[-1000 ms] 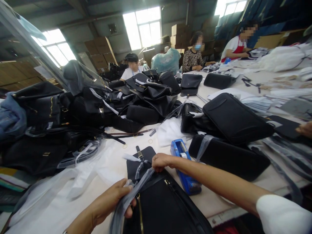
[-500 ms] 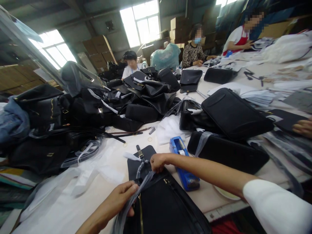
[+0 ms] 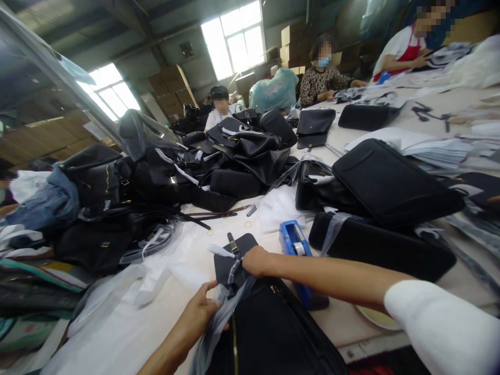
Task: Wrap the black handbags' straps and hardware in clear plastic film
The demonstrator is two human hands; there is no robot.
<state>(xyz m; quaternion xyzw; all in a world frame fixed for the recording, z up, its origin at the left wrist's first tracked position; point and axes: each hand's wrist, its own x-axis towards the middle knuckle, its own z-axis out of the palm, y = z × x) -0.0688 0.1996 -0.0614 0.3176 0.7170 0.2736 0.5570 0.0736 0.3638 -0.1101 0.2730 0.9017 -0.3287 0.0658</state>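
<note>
A black bag (image 3: 269, 333) lies on the white table right in front of me, its flap with a gold buckle pointing away. A clear plastic strip (image 3: 216, 328) is wound around its strap. My left hand (image 3: 201, 312) pinches the lower end of that strip at the bag's left edge. My right hand (image 3: 255, 261) is closed on the wrapped strap near the flap, with my forearm and white sleeve stretching in from the right.
A blue tape dispenser (image 3: 297, 250) sits just right of my right hand. Several black bags (image 3: 390, 187) lie to the right and a large heap of black bags (image 3: 164, 172) at the left and middle. Other people work at the table's far end. White plastic sheets (image 3: 128, 297) cover the near left.
My left hand has slid up along the plastic strip toward my right hand. The view has shifted slightly to the left.
</note>
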